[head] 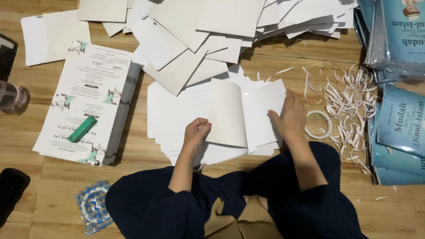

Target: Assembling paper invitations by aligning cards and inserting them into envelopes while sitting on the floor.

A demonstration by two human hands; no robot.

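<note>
Folded white card sheet (241, 113) front and centre, lying on the low stack of white cards (172, 119) on the wooden floor (141, 155). Left hand (196, 132) at the sheet's near left corner, fingers curled in, pinching the lifted left flap, thumb side probably under the paper, hard to tell from this angle. Right hand (290, 116) on the sheet's right edge, flat and loose, palm pressing the panel down, gripping nothing. Beyond the sheet, a big loose heap of white cards (212, 26), fanned and overlapping. Left of the sheet, a thick stack of printed sheets with teal floral corners (88, 88), a small green bar-shaped object (82, 129) resting on top. Right of the sheet, just past the right hand, a white tape ring (318, 125), then a tangle of curled white paper strips (349, 102). Further right, blue-covered booklets in clear wrap (400, 119), piled at the edge. Near left of the sheet, a small clear bag with blue-and-white contents (92, 206). Dark navy clothing (230, 203) at the bottom, knees folded.
</note>
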